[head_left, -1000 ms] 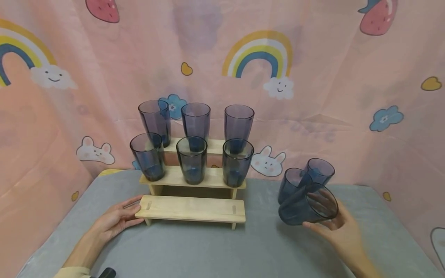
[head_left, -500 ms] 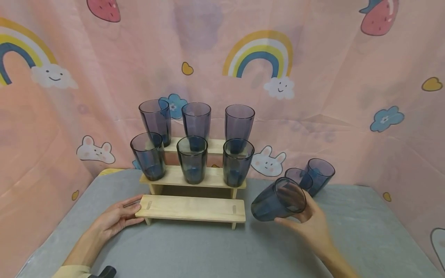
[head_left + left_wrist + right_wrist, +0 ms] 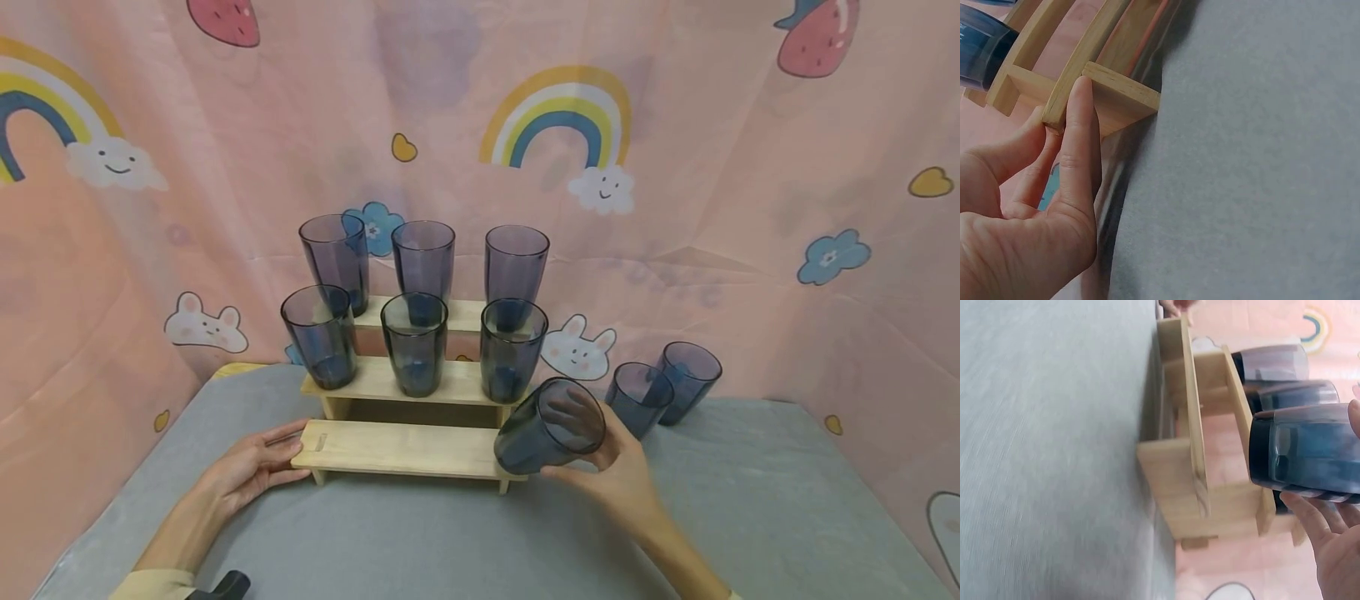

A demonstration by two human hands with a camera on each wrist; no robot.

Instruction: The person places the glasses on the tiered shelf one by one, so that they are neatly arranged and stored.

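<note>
Right hand [image 3: 618, 479] grips a dark blue tumbler [image 3: 550, 427], fingers and thumb curled round its wall near the rim. Tumbler is tilted, mouth facing up and toward the camera, base pointing down-left over the right end of the bottom step [image 3: 408, 448] of a wooden stepped rack [image 3: 420, 379]. In the right wrist view the tumbler base sits above the step with a gap showing between them, so glass and wood are apart. Left hand [image 3: 251, 471] rests at the left end of the same bottom step: fingers nearly straight, thumb lying along the end edge of the board, fingertips [image 3: 1080, 94] touching the wood; nothing is enclosed in the hand. Rack stands on a grey table cover [image 3: 450, 542], toward the far side of the table. Middle step carries three upright blue tumblers [image 3: 414, 343], evenly spaced left to right. Top step carries three upright purple tumblers [image 3: 423, 258], one behind each of the blue ones. To the right of the rack, near the far edge of the table, stand two loose tumblers [image 3: 663, 392], just beside one another and apparently touching; the left one is bluer, the right one more purple. Behind everything hangs a pink printed curtain [image 3: 712, 208] with rainbows, clouds, rabbits and strawberries. A small dark object [image 3: 225, 587] shows at the near edge by the left sleeve, too cut off to identify.
</note>
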